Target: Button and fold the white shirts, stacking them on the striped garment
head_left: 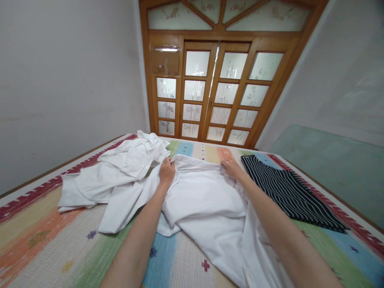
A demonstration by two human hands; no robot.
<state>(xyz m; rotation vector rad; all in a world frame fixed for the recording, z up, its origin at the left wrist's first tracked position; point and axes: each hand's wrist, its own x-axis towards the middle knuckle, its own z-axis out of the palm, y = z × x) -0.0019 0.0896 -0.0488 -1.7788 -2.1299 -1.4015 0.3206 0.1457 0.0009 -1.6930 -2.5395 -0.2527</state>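
A white shirt (204,200) lies spread in front of me on a colourful striped mat (45,236). My left hand (167,171) grips the far edge of the shirt on the left side. My right hand (230,167) pinches the same far edge on the right. Both arms stretch out over the cloth. A second crumpled white garment (120,168) lies to the left, touching the shirt near my left hand.
A folded dark garment with thin white stripes (288,192) lies flat on the mat to the right. A wooden door with frosted glass panes (216,92) stands beyond the mat. Grey walls close in on both sides.
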